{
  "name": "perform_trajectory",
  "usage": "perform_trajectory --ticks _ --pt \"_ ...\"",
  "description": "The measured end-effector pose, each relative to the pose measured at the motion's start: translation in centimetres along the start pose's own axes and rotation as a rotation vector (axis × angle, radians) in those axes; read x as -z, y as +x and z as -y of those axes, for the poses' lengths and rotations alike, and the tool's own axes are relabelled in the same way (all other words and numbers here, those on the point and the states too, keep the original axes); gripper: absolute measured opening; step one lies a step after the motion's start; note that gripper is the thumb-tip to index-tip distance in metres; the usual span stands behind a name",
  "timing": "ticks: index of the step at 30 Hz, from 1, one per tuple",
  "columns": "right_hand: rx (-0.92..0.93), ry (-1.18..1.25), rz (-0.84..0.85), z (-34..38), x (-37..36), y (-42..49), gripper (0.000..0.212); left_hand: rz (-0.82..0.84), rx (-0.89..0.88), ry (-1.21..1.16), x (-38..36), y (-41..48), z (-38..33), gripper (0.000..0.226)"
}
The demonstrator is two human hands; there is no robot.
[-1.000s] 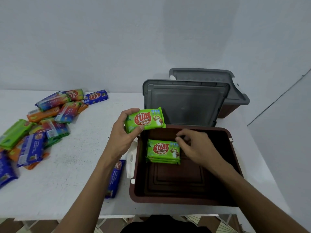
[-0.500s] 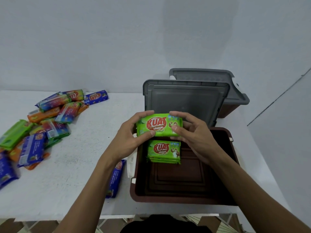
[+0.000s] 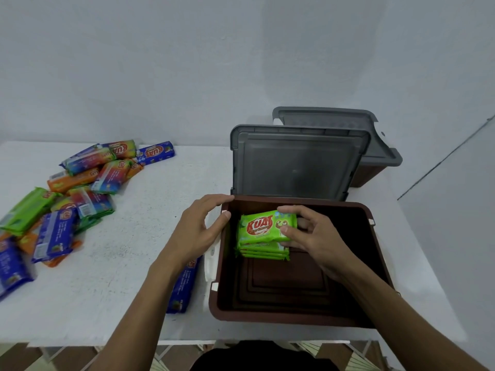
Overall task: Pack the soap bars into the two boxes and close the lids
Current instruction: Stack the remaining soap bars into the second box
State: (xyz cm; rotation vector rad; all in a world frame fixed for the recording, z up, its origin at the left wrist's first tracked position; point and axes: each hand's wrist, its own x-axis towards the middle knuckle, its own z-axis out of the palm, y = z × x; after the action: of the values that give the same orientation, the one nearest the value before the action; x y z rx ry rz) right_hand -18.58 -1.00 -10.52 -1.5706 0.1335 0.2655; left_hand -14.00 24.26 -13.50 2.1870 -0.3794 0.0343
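A brown box (image 3: 294, 315) stands open in front of me, its grey lid (image 3: 294, 164) raised at the back. My right hand (image 3: 313, 234) grips a green soap bar (image 3: 263, 226) by its right end and holds it on a short stack of green bars (image 3: 263, 251) at the box's back left. At the box's left rim my left hand (image 3: 199, 228) hovers with relaxed fingers and holds nothing. A second brown box (image 3: 369, 174) with its grey lid (image 3: 329, 121) open stands behind the first. A heap of soap bars (image 3: 69, 188) in blue, orange, green and rainbow wrappers lies on the table's left.
One blue soap bar (image 3: 183, 287) lies on the white table (image 3: 107, 277) beside the near box, partly under my left forearm. A white latch (image 3: 210, 261) hangs on the box's left side. A wall stands close behind and to the right.
The green bar passed from both hands to my right hand alone and went down onto the stack in the box. My left hand let go and drew back to the rim.
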Motion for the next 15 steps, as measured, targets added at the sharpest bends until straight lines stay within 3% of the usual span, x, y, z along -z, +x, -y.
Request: perform_trajectory --ticks 4,9,15 --pt "-0.044 -0.207 0.002 -1.3 -0.8 0.7 0.024 -0.011 -0.004 0.004 0.2 -0.1 0.0 0.031" --pt "0.145 -0.886 -0.101 -1.6 -0.9 0.6 0.029 -0.015 0.011 -0.014 0.2 -0.3 0.0 0.033" --pt "0.159 -1.071 -0.098 -1.4 -1.5 0.3 0.037 -0.024 0.033 -0.040 -0.1 -0.6 -0.2 0.032"
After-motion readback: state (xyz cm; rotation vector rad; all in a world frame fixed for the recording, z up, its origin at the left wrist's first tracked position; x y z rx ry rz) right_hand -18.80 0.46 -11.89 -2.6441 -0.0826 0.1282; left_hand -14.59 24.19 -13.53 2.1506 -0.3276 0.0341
